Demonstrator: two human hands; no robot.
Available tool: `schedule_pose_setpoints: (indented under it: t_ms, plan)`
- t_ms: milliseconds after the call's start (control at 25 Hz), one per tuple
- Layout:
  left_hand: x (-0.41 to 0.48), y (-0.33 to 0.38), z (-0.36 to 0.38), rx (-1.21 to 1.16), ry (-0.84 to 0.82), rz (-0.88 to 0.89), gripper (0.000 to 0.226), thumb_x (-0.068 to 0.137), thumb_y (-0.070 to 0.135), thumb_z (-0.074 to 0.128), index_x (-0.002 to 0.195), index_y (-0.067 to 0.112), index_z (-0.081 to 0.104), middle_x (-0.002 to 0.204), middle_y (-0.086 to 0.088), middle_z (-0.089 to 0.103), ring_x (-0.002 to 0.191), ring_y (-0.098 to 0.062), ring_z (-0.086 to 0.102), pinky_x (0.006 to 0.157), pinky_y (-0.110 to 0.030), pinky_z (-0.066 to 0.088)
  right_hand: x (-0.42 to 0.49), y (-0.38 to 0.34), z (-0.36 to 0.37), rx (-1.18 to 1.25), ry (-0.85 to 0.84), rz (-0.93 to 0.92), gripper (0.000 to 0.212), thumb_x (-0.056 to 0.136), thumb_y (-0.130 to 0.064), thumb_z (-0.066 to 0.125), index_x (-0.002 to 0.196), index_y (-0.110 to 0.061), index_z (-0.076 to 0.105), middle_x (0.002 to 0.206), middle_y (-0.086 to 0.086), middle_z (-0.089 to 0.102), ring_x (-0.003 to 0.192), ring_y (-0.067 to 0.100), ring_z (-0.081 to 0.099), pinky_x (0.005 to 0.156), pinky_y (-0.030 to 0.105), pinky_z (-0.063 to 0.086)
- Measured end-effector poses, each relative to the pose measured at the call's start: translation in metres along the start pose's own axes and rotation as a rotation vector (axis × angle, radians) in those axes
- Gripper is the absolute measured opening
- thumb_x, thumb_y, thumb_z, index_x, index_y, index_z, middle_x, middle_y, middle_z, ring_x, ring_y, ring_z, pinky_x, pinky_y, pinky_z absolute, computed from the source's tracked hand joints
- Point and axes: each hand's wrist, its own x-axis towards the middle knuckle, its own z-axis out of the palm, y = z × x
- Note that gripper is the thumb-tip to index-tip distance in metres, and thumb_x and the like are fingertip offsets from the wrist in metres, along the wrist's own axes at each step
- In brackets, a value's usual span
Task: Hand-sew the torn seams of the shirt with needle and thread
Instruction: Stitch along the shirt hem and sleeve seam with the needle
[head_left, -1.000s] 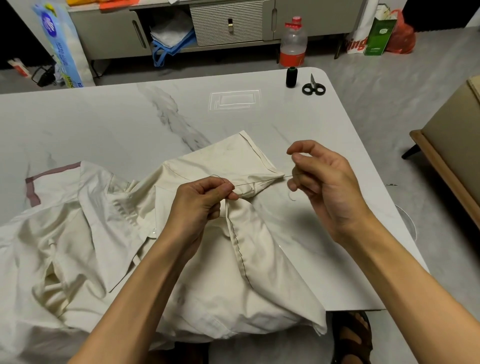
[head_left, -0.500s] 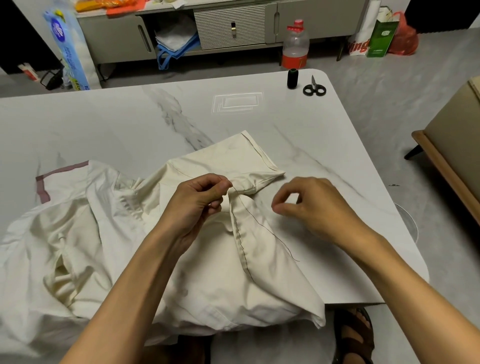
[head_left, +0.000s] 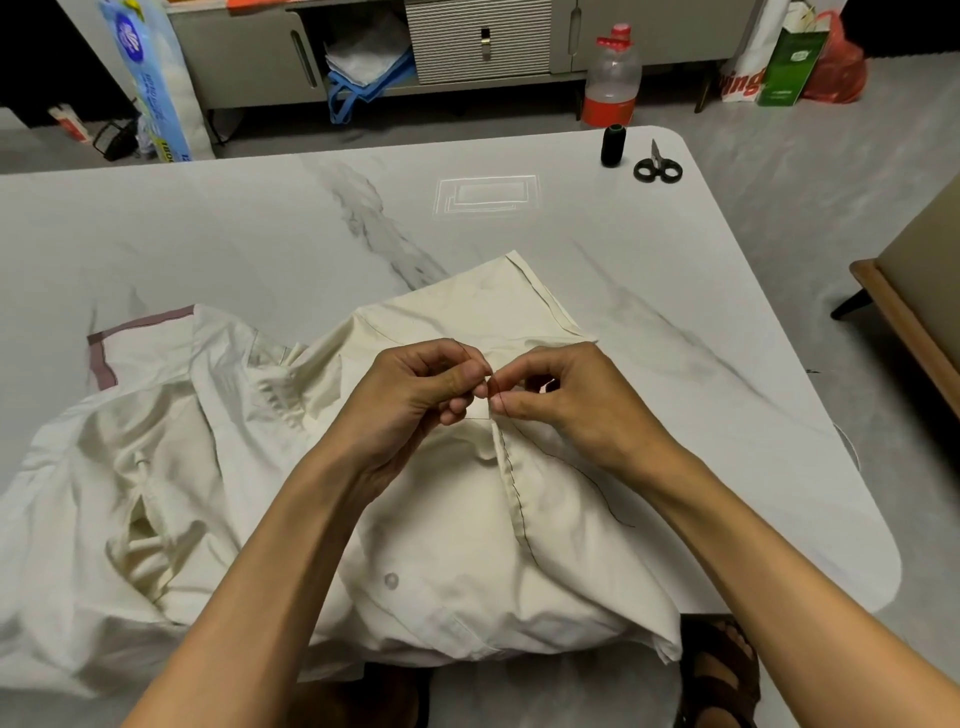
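Although several printed packs stand on the floor beyond the table, little of their writing reads: a white plastic bag (head_left: 744, 78) at far right shows red letters "ing" with its start cut off, the green carton (head_left: 790, 67) beside it has only a small white emblem, and the print on the blue-and-white pack (head_left: 150, 78) at far left is too blurred to read. The red label on the clear bottle (head_left: 611, 78) cannot be read either.

The needle itself cannot be made out; it would sit where the fingertips meet. The cream shirt (head_left: 270, 467) lies crumpled across the near left of the white marble table (head_left: 260, 228), its near hem running off the table edge. Sandalled feet (head_left: 719, 670) show below the near edge.

The left hand (head_left: 415, 400) is curled, thumb and forefinger pinching the fabric at the top of a seam sewn in dark stitches (head_left: 514, 493). The right hand (head_left: 576, 400) meets it there, thumb and forefinger pressed together on the dark thread (head_left: 587, 475), the other fingers loosely bent. The thread loops between the two pinches and trails off to the near right over the cloth.

At the far right corner a black thread spool (head_left: 613, 145) stands upright just beside small black-handled scissors (head_left: 657, 166).
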Motion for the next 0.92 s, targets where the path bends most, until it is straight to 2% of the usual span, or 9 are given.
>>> schedule_pose_setpoints:
  t_ms: [120, 280, 400, 520, 560, 640, 720, 760, 920]
  plan:
    - [-0.001, 0.0, 0.0, 0.011, -0.021, 0.0, 0.009, 0.08, 0.015, 0.068, 0.074, 0.008, 0.069, 0.072, -0.007, 0.062, 0.057, -0.01, 0.044, 0.055, -0.017, 0.04, -0.002, -0.001, 0.006, 0.007, -0.001, 0.036, 0.006, 0.079, -0.017, 0.08, 0.082, -0.021, 0.078, 0.075, -0.007, 0.068, 0.062, 0.001, 0.05, 0.063, 0.015, 0.039]
    - [-0.004, 0.002, -0.004, 0.019, -0.052, -0.01, 0.011, 0.083, 0.013, 0.065, 0.081, 0.002, 0.068, 0.077, -0.008, 0.067, 0.059, -0.011, 0.045, 0.058, -0.017, 0.042, -0.002, -0.003, 0.005, -0.019, 0.003, 0.086, 0.009, 0.086, -0.023, 0.073, 0.081, -0.016, 0.076, 0.075, 0.004, 0.071, 0.066, 0.003, 0.054, 0.064, 0.018, 0.041]
    - [-0.006, 0.005, -0.007, 0.068, -0.074, 0.003, 0.013, 0.084, 0.012, 0.065, 0.084, -0.001, 0.068, 0.073, -0.003, 0.069, 0.06, -0.012, 0.045, 0.062, -0.017, 0.044, -0.003, -0.004, 0.002, -0.006, -0.026, 0.108, 0.008, 0.089, -0.018, 0.07, 0.085, -0.013, 0.075, 0.076, -0.01, 0.072, 0.072, 0.001, 0.061, 0.07, 0.014, 0.045]
    - [-0.007, 0.006, -0.009, 0.097, -0.06, 0.007, 0.012, 0.082, 0.009, 0.067, 0.083, -0.003, 0.07, 0.072, -0.004, 0.069, 0.062, -0.013, 0.053, 0.067, -0.019, 0.05, -0.002, -0.004, 0.002, 0.015, -0.03, 0.129, 0.008, 0.089, -0.015, 0.067, 0.086, -0.012, 0.074, 0.091, -0.001, 0.076, 0.093, 0.015, 0.069, 0.087, 0.031, 0.05]
    - [-0.007, 0.006, -0.01, 0.113, -0.039, 0.007, 0.01, 0.082, 0.008, 0.068, 0.081, -0.001, 0.072, 0.073, -0.007, 0.07, 0.063, -0.014, 0.057, 0.069, -0.021, 0.052, -0.002, -0.005, 0.002, 0.027, -0.031, 0.137, 0.008, 0.09, -0.015, 0.067, 0.087, -0.011, 0.073, 0.092, 0.001, 0.076, 0.095, 0.017, 0.069, 0.089, 0.032, 0.05]
    - [-0.006, 0.005, -0.011, 0.188, 0.011, 0.026, 0.005, 0.082, 0.005, 0.072, 0.08, 0.002, 0.076, 0.077, -0.012, 0.072, 0.066, -0.016, 0.063, 0.07, -0.023, 0.054, -0.002, -0.005, 0.001, 0.054, -0.045, 0.161, 0.009, 0.09, -0.015, 0.065, 0.087, -0.01, 0.073, 0.086, -0.002, 0.074, 0.083, 0.011, 0.067, 0.079, 0.024, 0.048]
    - [-0.006, 0.003, -0.011, 0.287, 0.048, 0.069, 0.004, 0.083, 0.003, 0.074, 0.082, 0.001, 0.077, 0.078, -0.013, 0.074, 0.069, -0.017, 0.067, 0.07, -0.024, 0.055, -0.003, -0.007, 0.001, 0.091, -0.073, 0.192, 0.01, 0.091, -0.015, 0.065, 0.088, -0.009, 0.072, 0.075, -0.007, 0.066, 0.066, 0.001, 0.056, 0.066, 0.013, 0.04]
    - [-0.005, 0.002, -0.011, 0.329, 0.061, 0.099, 0.004, 0.083, 0.002, 0.075, 0.082, 0.0, 0.077, 0.078, -0.013, 0.074, 0.069, -0.017, 0.068, 0.07, -0.024, 0.054, -0.003, -0.006, 0.001, 0.119, -0.081, 0.209, 0.011, 0.091, -0.015, 0.064, 0.088, -0.007, 0.072, 0.075, -0.005, 0.064, 0.063, 0.0, 0.052, 0.063, 0.011, 0.038]
    - [-0.004, -0.005, -0.01, 0.495, 0.122, 0.267, 0.007, 0.081, 0.004, 0.078, 0.081, 0.01, 0.079, 0.074, -0.003, 0.076, 0.067, -0.017, 0.071, 0.071, -0.027, 0.057, -0.003, -0.003, 0.0, 0.369, -0.101, 0.301, 0.018, 0.09, -0.012, 0.064, 0.096, 0.004, 0.071, 0.087, 0.011, 0.064, 0.071, 0.009, 0.053, 0.065, 0.015, 0.042]
